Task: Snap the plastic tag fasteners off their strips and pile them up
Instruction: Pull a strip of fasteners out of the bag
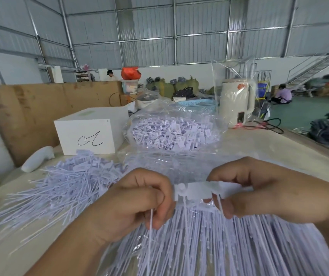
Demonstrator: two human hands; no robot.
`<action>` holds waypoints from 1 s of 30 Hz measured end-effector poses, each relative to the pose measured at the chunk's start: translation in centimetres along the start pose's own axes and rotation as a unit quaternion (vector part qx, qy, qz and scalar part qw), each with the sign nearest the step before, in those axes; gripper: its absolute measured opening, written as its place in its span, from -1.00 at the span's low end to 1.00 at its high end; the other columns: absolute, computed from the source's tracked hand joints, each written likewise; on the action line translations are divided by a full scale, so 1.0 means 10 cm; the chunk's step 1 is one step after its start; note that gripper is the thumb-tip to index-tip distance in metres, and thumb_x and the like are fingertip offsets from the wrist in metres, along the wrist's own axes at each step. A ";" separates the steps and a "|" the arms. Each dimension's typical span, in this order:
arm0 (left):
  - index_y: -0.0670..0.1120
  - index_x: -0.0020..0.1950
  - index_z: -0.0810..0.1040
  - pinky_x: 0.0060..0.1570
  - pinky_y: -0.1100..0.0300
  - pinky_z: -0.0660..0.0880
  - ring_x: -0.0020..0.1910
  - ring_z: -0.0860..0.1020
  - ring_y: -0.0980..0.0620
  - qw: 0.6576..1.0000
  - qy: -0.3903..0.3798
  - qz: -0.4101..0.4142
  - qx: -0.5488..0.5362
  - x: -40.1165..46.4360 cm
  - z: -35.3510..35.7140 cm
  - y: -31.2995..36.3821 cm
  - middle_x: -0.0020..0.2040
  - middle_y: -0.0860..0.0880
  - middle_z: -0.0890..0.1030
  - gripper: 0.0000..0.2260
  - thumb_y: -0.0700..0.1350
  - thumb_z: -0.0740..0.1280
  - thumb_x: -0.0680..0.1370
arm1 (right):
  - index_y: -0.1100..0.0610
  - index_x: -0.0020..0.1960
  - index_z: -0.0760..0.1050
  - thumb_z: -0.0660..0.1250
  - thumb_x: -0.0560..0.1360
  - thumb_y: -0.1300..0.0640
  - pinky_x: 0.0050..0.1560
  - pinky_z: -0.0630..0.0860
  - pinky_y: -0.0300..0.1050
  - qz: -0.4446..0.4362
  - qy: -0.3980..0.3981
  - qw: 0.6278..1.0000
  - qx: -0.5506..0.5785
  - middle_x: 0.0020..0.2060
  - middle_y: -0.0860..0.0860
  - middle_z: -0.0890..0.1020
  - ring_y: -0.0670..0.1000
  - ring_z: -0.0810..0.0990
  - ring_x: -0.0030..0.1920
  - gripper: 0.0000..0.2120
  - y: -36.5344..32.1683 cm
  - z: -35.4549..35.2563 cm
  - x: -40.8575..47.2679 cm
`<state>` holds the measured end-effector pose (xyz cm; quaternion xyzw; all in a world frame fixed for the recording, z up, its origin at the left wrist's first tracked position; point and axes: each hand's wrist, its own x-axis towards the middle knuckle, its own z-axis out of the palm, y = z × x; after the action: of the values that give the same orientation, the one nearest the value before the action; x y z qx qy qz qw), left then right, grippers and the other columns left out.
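A white strip of tag fasteners (196,191) is held between both hands over the table. My left hand (137,204) pinches one fastener at the strip's left end, its thin tail hanging down. My right hand (259,188) grips the strip's right end, thumb under it. Below the hands lies a thick spread of fastener strips (219,246) partly in clear plastic. A loose pile of separated fasteners (70,182) lies to the left on the table (269,148).
A clear bag full of fasteners (171,132) sits behind the hands. A white box (88,132) with a scribble stands at left, a white handheld tool (38,158) beside it. A cream kettle (236,102) in plastic and a blue basket (197,105) stand farther back.
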<state>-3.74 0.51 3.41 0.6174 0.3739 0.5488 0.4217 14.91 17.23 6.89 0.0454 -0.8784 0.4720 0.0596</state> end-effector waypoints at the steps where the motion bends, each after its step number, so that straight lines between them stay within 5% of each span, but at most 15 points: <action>1: -0.07 -0.36 0.58 -0.42 0.30 0.29 -0.51 0.39 0.11 1.000 0.005 0.001 0.007 0.00 0.01 0.00 -0.49 0.03 0.52 -0.82 -0.23 0.25 0.40 | 0.17 -0.18 0.58 0.39 0.41 0.04 -0.21 0.33 -0.17 0.001 -0.011 1.000 0.012 -0.35 0.03 0.50 0.00 0.44 -0.29 -0.81 0.00 0.00 -0.01; 3: 0.02 -0.43 0.53 -0.41 0.32 0.30 -0.54 0.34 0.13 0.998 0.044 0.005 0.044 -0.01 0.03 0.00 -0.54 0.06 0.46 -0.79 -0.06 0.46 0.39 | 0.26 -0.14 0.58 0.38 0.42 -0.07 -0.19 0.39 -0.26 0.019 -0.015 1.000 0.016 -0.37 0.01 0.54 -0.05 0.48 -0.29 -0.64 0.01 -0.01 -0.01; 7: 0.04 -0.56 0.28 -0.48 0.33 0.25 -0.58 0.18 0.08 0.964 0.234 -0.003 0.125 0.05 0.10 -0.04 -0.59 0.07 0.23 -0.54 0.05 0.58 0.23 | 0.03 -0.34 0.51 0.36 0.45 -0.16 -0.32 0.35 -0.23 0.049 0.059 0.997 -0.029 -0.48 -0.06 0.42 -0.08 0.41 -0.42 -0.68 0.05 0.10 0.07; 10: -0.02 -0.55 0.19 -0.49 0.32 0.27 -0.56 0.18 0.05 0.915 0.378 0.018 0.143 0.12 0.16 -0.08 -0.58 0.03 0.21 -0.45 0.04 0.60 0.25 | 0.06 -0.39 0.34 0.34 0.45 -0.26 -0.39 0.24 -0.13 0.045 0.195 0.979 -0.050 -0.46 -0.02 0.25 -0.01 0.27 -0.43 -0.54 0.11 0.24 0.19; 14: -0.10 -0.52 0.21 -0.34 0.26 0.41 -0.54 0.25 0.03 0.856 0.490 0.020 0.160 0.14 0.12 -0.11 -0.53 -0.12 0.26 -0.49 0.09 0.49 0.32 | 0.19 -0.34 0.29 0.27 0.28 -0.34 -0.51 0.30 -0.32 0.023 0.400 0.916 -0.026 -0.51 0.04 0.31 -0.04 0.29 -0.50 -0.44 0.13 0.23 0.21; 17: -0.02 -0.57 0.27 -0.44 0.23 0.27 -0.60 0.22 0.08 0.902 0.420 0.021 0.092 0.12 0.05 -0.10 -0.59 0.03 0.26 -0.51 0.01 0.57 0.29 | 0.24 -0.23 0.43 0.36 0.40 -0.31 -0.38 0.37 -0.05 0.008 0.309 0.951 -0.013 -0.46 0.07 0.34 0.02 0.32 -0.46 -0.43 0.14 0.16 0.17; 20: 0.01 -0.57 0.37 -0.51 0.30 0.25 -0.62 0.23 0.11 0.962 0.265 -0.008 0.072 0.09 0.09 -0.13 -0.62 0.07 0.29 -0.60 0.15 0.44 0.33 | -0.05 0.02 0.56 0.36 0.39 -0.23 -0.34 0.29 0.01 0.003 0.174 0.985 0.002 -0.44 0.00 0.35 0.06 0.31 -0.41 -0.68 0.11 0.27 0.18; 22: 0.03 -0.58 0.37 -0.49 0.30 0.25 -0.61 0.26 0.12 0.978 0.190 -0.034 0.074 0.09 0.17 -0.14 -0.62 0.11 0.31 -0.55 0.25 0.45 0.33 | -0.11 0.12 0.54 0.38 0.44 -0.17 -0.20 0.44 0.05 -0.002 0.104 0.995 0.005 -0.34 0.03 0.54 0.11 0.50 -0.30 -0.70 0.10 0.33 0.19; 25: 0.02 -0.58 0.36 -0.48 0.36 0.29 -0.61 0.29 0.14 0.979 0.176 -0.050 0.090 0.11 0.26 -0.12 -0.62 0.07 0.30 -0.56 0.20 0.41 0.36 | 0.05 0.07 0.54 0.34 0.47 -0.19 0.04 0.51 0.28 0.019 0.075 0.997 -0.023 -0.04 0.30 0.61 0.26 0.61 -0.03 -0.65 0.06 0.37 0.20; 28: -0.02 -0.58 0.30 -0.47 0.38 0.30 -0.60 0.27 0.11 0.971 0.207 -0.049 0.110 0.13 0.29 -0.13 -0.60 0.01 0.24 -0.53 0.15 0.36 0.42 | 0.27 -0.05 0.51 0.28 0.44 -0.26 -0.20 0.46 0.04 0.080 0.074 0.991 -0.074 -0.30 0.21 0.51 0.07 0.52 -0.33 -0.45 0.07 0.31 0.20; 30: -0.01 -0.57 0.27 -0.46 0.33 0.27 -0.58 0.25 0.09 0.968 0.218 -0.047 0.117 0.12 0.28 -0.13 -0.59 0.00 0.20 -0.54 0.17 0.35 0.40 | 0.19 -0.27 0.46 0.31 0.42 -0.24 -0.20 0.45 0.01 0.104 0.062 0.991 -0.061 -0.42 0.08 0.46 -0.05 0.52 -0.38 -0.54 0.08 0.27 0.18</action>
<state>-0.83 1.79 2.55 0.5094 0.5468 0.6023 0.2805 12.88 15.34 5.02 -0.0790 -0.9003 0.4228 0.0669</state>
